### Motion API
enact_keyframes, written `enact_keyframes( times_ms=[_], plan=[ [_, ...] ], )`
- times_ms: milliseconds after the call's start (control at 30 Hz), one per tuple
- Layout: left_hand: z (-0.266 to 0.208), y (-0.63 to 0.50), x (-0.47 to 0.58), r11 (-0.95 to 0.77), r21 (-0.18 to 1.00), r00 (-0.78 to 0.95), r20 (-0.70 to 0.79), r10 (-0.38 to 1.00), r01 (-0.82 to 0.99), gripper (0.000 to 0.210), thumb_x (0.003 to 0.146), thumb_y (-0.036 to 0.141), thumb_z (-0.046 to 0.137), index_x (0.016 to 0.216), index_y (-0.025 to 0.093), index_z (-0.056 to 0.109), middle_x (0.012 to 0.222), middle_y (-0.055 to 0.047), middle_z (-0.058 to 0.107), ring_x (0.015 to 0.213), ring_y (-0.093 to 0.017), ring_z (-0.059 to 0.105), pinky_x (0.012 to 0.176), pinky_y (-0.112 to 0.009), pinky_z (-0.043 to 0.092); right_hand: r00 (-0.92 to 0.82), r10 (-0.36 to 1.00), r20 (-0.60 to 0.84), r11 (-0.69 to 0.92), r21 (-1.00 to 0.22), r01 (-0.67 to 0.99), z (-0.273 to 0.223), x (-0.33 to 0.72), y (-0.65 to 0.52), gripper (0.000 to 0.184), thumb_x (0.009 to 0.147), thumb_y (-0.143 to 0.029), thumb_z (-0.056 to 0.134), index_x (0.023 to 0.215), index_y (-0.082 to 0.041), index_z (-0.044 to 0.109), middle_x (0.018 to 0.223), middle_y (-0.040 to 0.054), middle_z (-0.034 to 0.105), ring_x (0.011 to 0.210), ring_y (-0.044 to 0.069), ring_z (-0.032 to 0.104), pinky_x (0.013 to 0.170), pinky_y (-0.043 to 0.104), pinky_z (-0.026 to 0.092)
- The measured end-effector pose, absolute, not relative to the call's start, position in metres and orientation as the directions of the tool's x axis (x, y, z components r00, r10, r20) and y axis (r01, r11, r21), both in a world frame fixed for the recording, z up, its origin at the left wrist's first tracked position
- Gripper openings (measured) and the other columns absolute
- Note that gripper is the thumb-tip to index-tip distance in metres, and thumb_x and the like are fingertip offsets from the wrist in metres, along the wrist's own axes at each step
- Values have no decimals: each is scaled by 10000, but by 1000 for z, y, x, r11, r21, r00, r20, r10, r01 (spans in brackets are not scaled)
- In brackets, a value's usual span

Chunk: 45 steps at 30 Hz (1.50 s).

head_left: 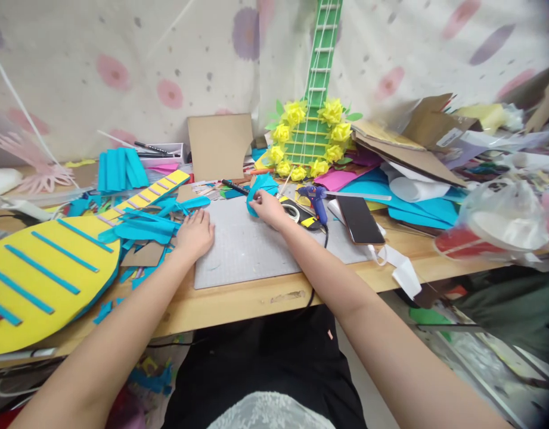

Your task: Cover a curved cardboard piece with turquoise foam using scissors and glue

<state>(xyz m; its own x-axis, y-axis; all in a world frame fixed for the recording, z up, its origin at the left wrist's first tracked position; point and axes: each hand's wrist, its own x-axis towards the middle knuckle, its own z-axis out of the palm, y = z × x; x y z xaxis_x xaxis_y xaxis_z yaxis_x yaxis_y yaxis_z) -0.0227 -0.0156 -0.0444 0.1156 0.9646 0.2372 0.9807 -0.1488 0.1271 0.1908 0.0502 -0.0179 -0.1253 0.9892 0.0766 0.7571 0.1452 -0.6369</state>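
My right hand (269, 207) is closed in a pinch on a curved blue paper piece (251, 204), above the far part of a grey board (245, 247). Just behind it are more blue paper bits (264, 182) and a black pen (235, 186); I cannot tell whether those bits join the held piece. My left hand (195, 235) lies flat with fingers stretched out, at the board's left edge beside a heap of blue paper strips (146, 229). A roll of tape (292, 213) and a blue glue gun (318, 202) lie right of my right hand.
At left lies a yellow paper guitar (46, 262) with blue strips. A green paper guitar (318, 89) with yellow flowers leans at the back. A phone (360, 219) sits at right, near a bagged red cup (462, 238). Cardboard (220, 146) and coloured paper crowd the back.
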Motion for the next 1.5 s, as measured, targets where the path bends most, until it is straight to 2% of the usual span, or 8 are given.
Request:
enact_keyframes(
  times_ms=[167,400,767,1033,1233,1300,1400,1500],
  plan=[
    [-36,-7,-23,-247,258,128,404,906,934,377,692,79,426,943,181,688,1180,-110,614,1125,-291,502,972,-471,379,-247,969,8,216,-513,830,-9,154,75,266,772,-312,499,999,-205,588,1054,73,656,953,219,605,773,321,465],
    [-37,8,-15,-249,492,-11,467,884,834,294,745,130,484,967,161,673,1019,-101,665,977,-245,583,882,-386,441,-301,953,-14,268,-423,866,-9,123,98,261,766,-275,486,958,-178,634,1032,99,671,957,241,618,791,322,467],
    [-32,-4,-6,8,463,-188,343,920,886,280,848,412,464,822,188,630,684,-38,629,636,-186,564,558,-263,296,-205,951,230,273,-322,906,-19,130,96,313,769,-262,514,1008,-93,627,1042,155,644,1143,271,486,1035,426,252],
    [-22,-7,0,130,447,-289,308,907,885,517,890,488,279,588,186,570,575,-83,582,614,-213,547,549,-284,256,-312,923,227,382,-424,821,-12,149,62,231,847,-279,461,903,-160,651,1007,89,647,979,201,551,854,303,391],
    [-25,-9,1,9,388,-184,416,890,922,179,784,308,506,828,194,637,844,-95,638,872,-277,568,732,-369,388,-316,927,203,374,-423,826,-7,154,48,226,857,-299,469,825,-159,644,936,87,660,949,189,562,798,278,391],
    [-29,-8,-1,-101,408,-117,476,872,907,239,726,215,550,944,196,645,1034,-109,620,1053,-308,503,881,-434,370,-321,928,190,373,-435,819,-6,154,47,217,847,-315,495,785,-160,633,906,81,664,920,180,571,771,267,388],
    [-35,-3,-3,-296,580,-72,526,847,759,394,704,133,533,1079,212,624,1258,-88,532,1211,-279,414,1019,-441,314,-305,941,146,337,-495,801,-4,150,45,263,820,-400,535,742,-161,610,833,59,662,833,162,584,701,244,384],
    [-31,6,4,-353,863,-223,447,866,361,350,792,208,473,1117,220,602,1225,-78,566,1115,-230,533,963,-410,410,-256,961,102,265,-594,760,-1,138,41,381,839,-503,455,746,-160,593,757,42,648,739,151,582,648,241,387]
  ],
)
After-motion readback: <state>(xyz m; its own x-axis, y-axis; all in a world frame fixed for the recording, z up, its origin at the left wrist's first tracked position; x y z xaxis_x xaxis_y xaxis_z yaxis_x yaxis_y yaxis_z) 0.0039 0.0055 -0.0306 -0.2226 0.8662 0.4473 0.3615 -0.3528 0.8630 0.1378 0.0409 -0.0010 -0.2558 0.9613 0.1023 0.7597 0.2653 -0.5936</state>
